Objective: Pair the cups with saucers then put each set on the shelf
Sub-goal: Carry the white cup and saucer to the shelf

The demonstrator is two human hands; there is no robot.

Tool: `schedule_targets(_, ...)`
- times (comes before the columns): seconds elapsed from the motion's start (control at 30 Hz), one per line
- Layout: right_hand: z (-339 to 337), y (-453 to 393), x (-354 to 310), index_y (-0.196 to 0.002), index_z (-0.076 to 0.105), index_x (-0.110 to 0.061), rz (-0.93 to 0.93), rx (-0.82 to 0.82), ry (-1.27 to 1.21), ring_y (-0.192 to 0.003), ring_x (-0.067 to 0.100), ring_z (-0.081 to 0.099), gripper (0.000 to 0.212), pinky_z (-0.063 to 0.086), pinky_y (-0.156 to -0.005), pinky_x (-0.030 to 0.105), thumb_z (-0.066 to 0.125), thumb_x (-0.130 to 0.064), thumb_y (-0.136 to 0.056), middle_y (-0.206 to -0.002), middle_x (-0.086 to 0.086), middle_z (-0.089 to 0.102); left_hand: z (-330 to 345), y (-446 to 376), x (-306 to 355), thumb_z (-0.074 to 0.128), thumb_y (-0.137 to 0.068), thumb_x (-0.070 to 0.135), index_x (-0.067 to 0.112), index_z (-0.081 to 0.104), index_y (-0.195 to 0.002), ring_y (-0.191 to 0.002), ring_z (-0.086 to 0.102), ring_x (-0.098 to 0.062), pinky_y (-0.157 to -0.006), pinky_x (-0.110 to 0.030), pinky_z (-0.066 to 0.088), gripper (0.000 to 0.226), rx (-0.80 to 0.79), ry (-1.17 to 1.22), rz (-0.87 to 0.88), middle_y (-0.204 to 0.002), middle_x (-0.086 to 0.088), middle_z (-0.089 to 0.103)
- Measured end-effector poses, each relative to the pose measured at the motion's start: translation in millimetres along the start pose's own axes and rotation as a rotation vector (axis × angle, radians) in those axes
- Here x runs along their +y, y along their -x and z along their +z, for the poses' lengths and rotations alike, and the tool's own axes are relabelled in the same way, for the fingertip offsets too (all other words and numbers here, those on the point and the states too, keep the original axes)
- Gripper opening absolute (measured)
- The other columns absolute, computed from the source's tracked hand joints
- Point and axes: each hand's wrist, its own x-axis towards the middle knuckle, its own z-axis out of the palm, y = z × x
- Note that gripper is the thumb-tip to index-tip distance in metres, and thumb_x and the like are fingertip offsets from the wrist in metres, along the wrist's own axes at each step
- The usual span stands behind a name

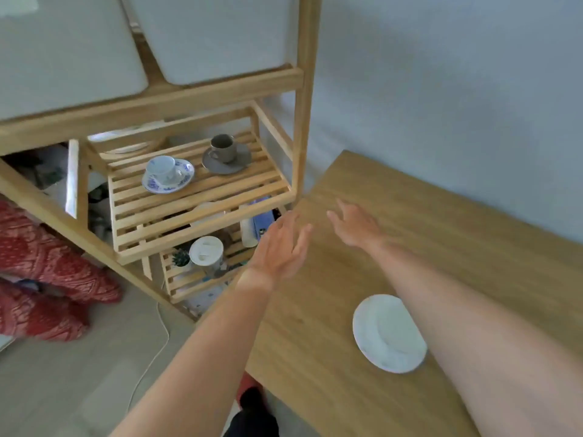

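Two sets stand on the slatted wooden shelf (pixel 202 212): a blue-patterned white cup (pixel 162 168) on its matching saucer (pixel 186 178), and a grey cup (pixel 224 148) on a grey saucer (pixel 239 162). A plain white saucer (pixel 389 332) lies alone on the wooden table (pixel 441 234), with no cup on it. My left hand (pixel 282 244) hovers open at the table's left corner, between shelf and table. My right hand (pixel 356 225) is open too, fingers spread above the tabletop, holding nothing.
White fabric bins (pixel 214 36) fill the shelf's upper tier. The lower tier holds a white lidded jar (pixel 206 252), a small plant (pixel 181 258) and clutter. Red patterned cloth (pixel 41 272) lies on the floor at left, and a white cable (pixel 157 351) crosses it.
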Motion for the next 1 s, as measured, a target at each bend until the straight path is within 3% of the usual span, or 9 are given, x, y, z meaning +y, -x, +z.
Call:
schedule_targets(0.13,-24,66,73,-0.156,0.035,-0.017,0.101,-0.002,-0.029,-0.149,0.031,0.034,0.064,0.028,-0.120,0.045,0.040,-0.050,-0.101,-0.163,0.010,0.035,47,66,38,0.027,-0.089,0.074,0.023,0.041,-0.148,-0.130,0.054,-0.028,-0.107,-0.046,0.042,0.079,-0.185,0.018,0.079,-0.149,-0.005,0.050)
schedule_targets(0.3,-29,116,133,-0.147,0.050,-0.012,0.243,-0.037,-0.138,-0.141,0.032,0.045,0.056,0.038,-0.114,0.041,0.054,-0.040,-0.098,-0.155,0.014,0.045,92,109,68,0.046,-0.076,0.081,0.026,0.039,-0.144,-0.128,0.053,-0.023,-0.100,-0.040,0.046,0.088,-0.280,-0.024,0.146,-0.143,0.000,0.053)
schedule_targets(0.37,-24,127,146,-0.134,0.061,-0.010,0.283,-0.078,-0.150,-0.124,0.032,0.057,0.045,0.046,-0.100,0.035,0.061,-0.032,-0.096,-0.141,0.015,0.057,106,119,76,0.056,-0.072,0.079,0.027,0.038,-0.142,-0.126,0.052,-0.022,-0.098,-0.039,0.048,0.090,-0.271,-0.023,0.142,-0.140,0.002,0.053)
schedule_targets(0.43,-19,137,153,-0.123,0.065,-0.009,0.303,-0.140,-0.183,-0.094,0.029,0.064,0.033,0.051,-0.077,0.032,0.066,-0.024,-0.093,-0.116,0.013,0.067,117,125,79,0.064,-0.068,0.075,0.025,0.036,-0.145,-0.127,0.051,-0.023,-0.099,-0.040,0.048,0.096,-0.253,-0.020,0.136,-0.139,0.001,0.053)
schedule_targets(0.5,-14,146,153,-0.117,0.064,-0.009,0.333,-0.185,-0.235,-0.069,0.027,0.064,0.025,0.053,-0.058,0.031,0.060,-0.011,-0.092,-0.090,0.009,0.067,127,127,79,0.074,-0.068,0.066,0.022,0.037,-0.146,-0.127,0.051,-0.025,-0.099,-0.041,0.047,0.096,-0.204,-0.021,0.125,-0.138,-0.001,0.055)
schedule_targets(0.57,-8,154,152,-0.114,0.058,-0.012,0.373,-0.203,-0.300,-0.063,0.027,0.066,0.027,0.057,-0.049,0.032,0.048,-0.002,-0.090,-0.086,0.010,0.066,135,130,77,0.079,-0.067,0.057,0.021,0.040,-0.145,-0.126,0.051,-0.027,-0.098,-0.041,0.047,0.094,-0.148,-0.013,0.098,-0.137,-0.002,0.056)
schedule_targets(0.73,2,159,141,-0.084,0.059,-0.010,0.376,-0.302,-0.343,-0.058,0.024,0.066,0.018,0.060,-0.045,0.034,0.045,-0.001,-0.091,-0.078,0.012,0.066,146,134,69,0.078,-0.065,0.051,0.021,0.044,-0.141,-0.117,0.048,-0.024,-0.093,-0.032,0.046,0.088,-0.025,0.012,0.078,-0.126,0.000,0.057)
schedule_targets(0.87,3,146,123,-0.098,0.060,-0.005,0.313,-0.308,-0.432,-0.061,0.028,0.064,0.019,0.056,-0.049,0.034,0.042,-0.001,-0.092,-0.078,0.012,0.065,131,118,54,0.073,-0.061,0.055,0.028,0.042,-0.137,-0.114,0.048,-0.020,-0.091,-0.037,0.048,0.086,-0.012,0.125,0.014,-0.124,0.005,0.057)
schedule_targets(1.0,13,121,81,-0.098,0.057,-0.004,0.253,-0.290,-0.530,-0.057,0.029,0.059,0.024,0.048,-0.050,0.036,0.038,0.007,-0.089,-0.076,0.015,0.063,98,96,25,0.070,-0.058,0.057,0.034,0.040,-0.135,-0.115,0.052,-0.023,-0.094,-0.041,0.049,0.086,0.051,0.178,-0.005,-0.125,0.006,0.059)
